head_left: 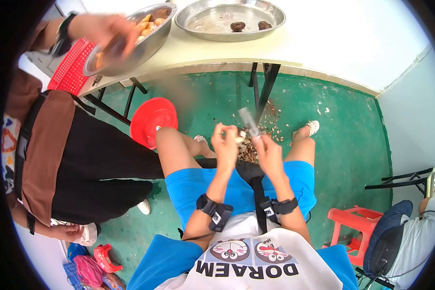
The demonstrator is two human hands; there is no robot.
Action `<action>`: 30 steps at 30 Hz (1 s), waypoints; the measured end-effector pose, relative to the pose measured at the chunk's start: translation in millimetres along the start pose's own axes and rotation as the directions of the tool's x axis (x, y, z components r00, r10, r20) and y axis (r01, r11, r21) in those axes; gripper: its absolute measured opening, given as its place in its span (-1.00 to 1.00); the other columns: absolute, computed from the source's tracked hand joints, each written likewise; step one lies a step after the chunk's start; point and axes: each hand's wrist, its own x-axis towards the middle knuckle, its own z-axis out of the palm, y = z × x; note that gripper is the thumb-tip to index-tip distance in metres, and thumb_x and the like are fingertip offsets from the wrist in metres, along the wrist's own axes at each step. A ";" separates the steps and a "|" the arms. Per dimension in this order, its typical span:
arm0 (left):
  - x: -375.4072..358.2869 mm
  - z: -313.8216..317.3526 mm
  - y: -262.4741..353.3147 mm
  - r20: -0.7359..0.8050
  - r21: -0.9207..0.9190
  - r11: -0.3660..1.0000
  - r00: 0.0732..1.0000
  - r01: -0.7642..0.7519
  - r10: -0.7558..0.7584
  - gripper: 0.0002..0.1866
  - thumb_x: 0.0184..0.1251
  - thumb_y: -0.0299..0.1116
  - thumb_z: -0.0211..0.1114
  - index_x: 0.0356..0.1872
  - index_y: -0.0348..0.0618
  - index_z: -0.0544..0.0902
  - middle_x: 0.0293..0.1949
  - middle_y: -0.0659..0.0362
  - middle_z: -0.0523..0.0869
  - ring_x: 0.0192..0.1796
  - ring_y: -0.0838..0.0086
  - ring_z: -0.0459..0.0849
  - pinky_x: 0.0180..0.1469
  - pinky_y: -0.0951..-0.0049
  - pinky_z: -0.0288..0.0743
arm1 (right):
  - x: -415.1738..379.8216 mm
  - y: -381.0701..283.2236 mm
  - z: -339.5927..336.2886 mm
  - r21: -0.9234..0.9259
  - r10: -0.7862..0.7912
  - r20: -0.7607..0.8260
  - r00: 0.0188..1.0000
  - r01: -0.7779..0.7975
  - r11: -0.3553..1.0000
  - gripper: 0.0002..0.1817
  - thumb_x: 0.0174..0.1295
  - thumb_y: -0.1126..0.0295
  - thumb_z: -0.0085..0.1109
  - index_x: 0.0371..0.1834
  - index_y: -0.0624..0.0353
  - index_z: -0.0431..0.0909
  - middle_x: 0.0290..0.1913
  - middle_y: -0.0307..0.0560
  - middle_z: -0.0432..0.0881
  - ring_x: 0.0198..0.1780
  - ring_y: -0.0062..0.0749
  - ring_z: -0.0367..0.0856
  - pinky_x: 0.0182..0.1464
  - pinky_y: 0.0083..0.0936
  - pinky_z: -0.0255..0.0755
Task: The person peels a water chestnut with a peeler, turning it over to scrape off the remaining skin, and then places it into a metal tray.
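Note:
In the head view my left hand is closed around a small pale piece of food, its fingertips pinching it. My right hand grips a knife whose wide grey blade is smeared by motion and points up and away from me. The blade is close beside the pale piece. Both hands are above my lap, between my knees. Under them, brown and pale peelings lie scattered over the green floor.
Ahead, a table carries a steel bowl of yellowish pieces and a steel tray with two dark lumps. A co-worker's blurred hand is over the bowl. A red basin stands left; a red stool is right.

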 end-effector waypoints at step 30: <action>13.5 -21.2 15.5 0.373 -0.402 0.750 0.842 0.525 -0.390 -0.59 0.23 0.01 -0.14 -0.29 -0.11 0.50 -0.45 0.19 0.58 -0.41 0.45 0.58 -0.52 0.54 0.31 | -3.1 -2.1 -9.6 0.231 0.046 -0.003 0.999 -0.044 0.972 -0.72 0.21 0.25 0.05 -0.44 0.30 0.47 -0.69 -0.41 0.21 -0.59 -0.76 0.09 -0.59 -0.68 -0.01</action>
